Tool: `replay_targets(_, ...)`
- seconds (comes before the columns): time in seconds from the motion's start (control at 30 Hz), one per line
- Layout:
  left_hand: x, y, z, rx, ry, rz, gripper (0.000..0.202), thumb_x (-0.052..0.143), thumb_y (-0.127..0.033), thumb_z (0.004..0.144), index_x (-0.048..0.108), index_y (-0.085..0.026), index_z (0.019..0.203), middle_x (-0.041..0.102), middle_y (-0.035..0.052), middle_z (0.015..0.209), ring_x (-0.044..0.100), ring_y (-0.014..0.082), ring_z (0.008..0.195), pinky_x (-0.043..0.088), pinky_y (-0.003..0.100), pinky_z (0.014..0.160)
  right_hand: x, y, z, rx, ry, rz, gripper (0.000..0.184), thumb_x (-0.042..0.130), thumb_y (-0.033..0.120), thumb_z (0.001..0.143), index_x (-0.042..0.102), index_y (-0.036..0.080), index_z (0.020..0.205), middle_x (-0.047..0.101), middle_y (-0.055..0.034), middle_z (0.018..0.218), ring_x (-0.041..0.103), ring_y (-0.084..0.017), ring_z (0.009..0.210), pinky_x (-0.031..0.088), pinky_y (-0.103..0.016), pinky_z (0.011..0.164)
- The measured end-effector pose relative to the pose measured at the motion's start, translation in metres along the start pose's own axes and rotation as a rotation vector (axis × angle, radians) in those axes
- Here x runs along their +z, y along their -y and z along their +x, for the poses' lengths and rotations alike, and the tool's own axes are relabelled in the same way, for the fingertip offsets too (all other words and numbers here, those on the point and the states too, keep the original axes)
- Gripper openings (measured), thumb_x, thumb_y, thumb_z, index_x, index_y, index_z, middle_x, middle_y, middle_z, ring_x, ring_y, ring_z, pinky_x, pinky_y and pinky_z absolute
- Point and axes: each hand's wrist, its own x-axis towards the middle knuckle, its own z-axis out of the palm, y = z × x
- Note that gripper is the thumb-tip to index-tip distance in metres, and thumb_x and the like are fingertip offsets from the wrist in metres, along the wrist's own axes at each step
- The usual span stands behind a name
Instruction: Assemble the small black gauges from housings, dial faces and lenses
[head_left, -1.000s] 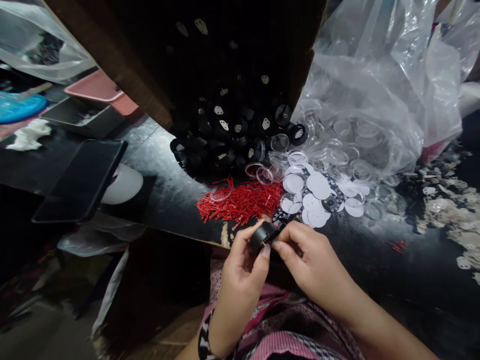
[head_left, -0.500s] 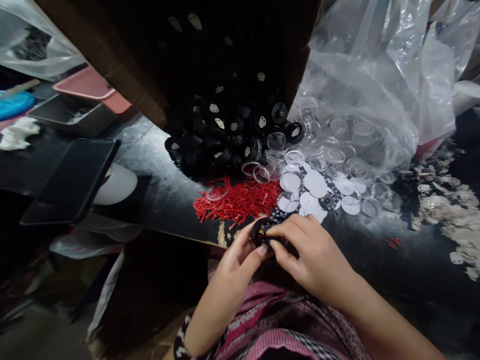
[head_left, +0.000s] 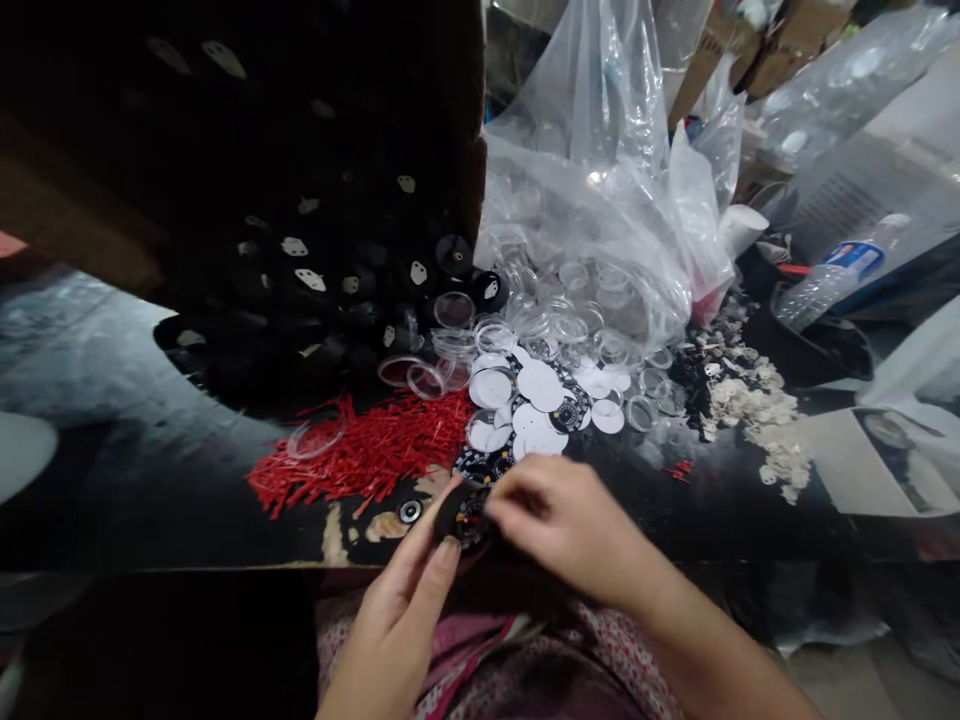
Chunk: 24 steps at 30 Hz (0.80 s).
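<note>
My left hand [head_left: 401, 610] grips a small round black case [head_left: 448, 515] by its rim, thumb in front, just over the table's near edge. The case's dial face has pale markings, and a bit of red shows on it. At the dial's right side, my right hand [head_left: 574, 525] has its thumb and fingers pinched together; whatever they hold is hidden and slightly blurred. Behind the hands lie a heap of thin red pointers [head_left: 367, 450], a pile of printed dial discs [head_left: 540, 385], mostly white side up, and clear round covers [head_left: 427, 380].
A dark open box [head_left: 472, 100] stands at the left, with black round cases [head_left: 352, 310] spilling from it. Behind the covers is a clear plastic bag [head_left: 600, 170]. Pale small plates [head_left: 750, 400] lie at right, near a plastic bottle [head_left: 847, 265] and a white carton [head_left: 862, 460].
The view has swung right, so the table's things appear farther left. My right fingers have drawn back from the dial's middle to its right side. My left hand keeps its hold on the case.
</note>
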Motion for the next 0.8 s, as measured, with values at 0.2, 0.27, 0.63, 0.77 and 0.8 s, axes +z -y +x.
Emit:
replay_targets(0.2,0.014,0.003,0.001,-0.085,0.028,-0.355,0.044,0.073,-0.042,0.077,0.067,-0.029,0.119,0.067,0.0023,0.128,0.067,0.0255,0.109,0.055,0.034,0.096,-0.044,-0.083,0.014,0.331,-0.265,-0.524,0.044,0.064,0.023,0.085,0.056,0.015,0.127,0.061,-0.0159,0.122,0.060,-0.035,0.106,0.042,-0.052,0.089)
replay_targets(0.27,0.020,0.001,0.001,-0.105,0.033,-0.416,0.042,0.074,-0.041,0.076,0.068,-0.028,0.116,0.068,0.0027,0.126,0.070,0.0239,0.103,0.058,0.032,0.091,-0.049,-0.093,0.016,0.303,-0.264,-0.508,0.049,0.064,0.021,0.083,0.055,0.016,0.130,0.059,-0.0162,0.120,0.060,-0.035,0.104,0.045,-0.050,0.087)
replay_targets(0.63,0.030,-0.016,0.003,-0.255,0.171,-0.628,0.019,0.058,-0.024,0.091,0.071,-0.016,0.103,0.076,0.0078,0.100,0.072,0.0179,0.090,0.059,0.032,0.086,0.008,-0.013,-0.005,-0.264,-0.283,-0.093,0.022,0.050,0.021,0.096,0.066,0.013,0.108,0.068,-0.0120,0.107,0.063,-0.020,0.099,0.050,-0.032,0.089)
replay_targets(0.77,0.026,-0.021,0.005,-0.192,0.148,-0.677,0.019,0.060,-0.031,0.090,0.073,-0.018,0.096,0.076,0.0041,0.093,0.070,0.0125,0.080,0.059,0.025,0.080,0.026,-0.001,-0.006,-0.415,-0.185,-0.201,0.032,0.054,0.031,0.095,0.063,0.013,0.121,0.053,-0.0174,0.138,0.053,-0.030,0.119,0.041,-0.047,0.099)
replay_targets(0.8,0.025,-0.021,0.006,-0.164,0.149,-0.652,0.019,0.063,-0.034,0.088,0.073,-0.019,0.095,0.076,0.0041,0.093,0.070,0.0128,0.081,0.059,0.024,0.080,0.026,0.000,-0.007,-0.436,-0.165,-0.211,0.032,0.054,0.030,0.095,0.062,0.015,0.123,0.053,-0.0153,0.138,0.050,-0.031,0.121,0.038,-0.049,0.100)
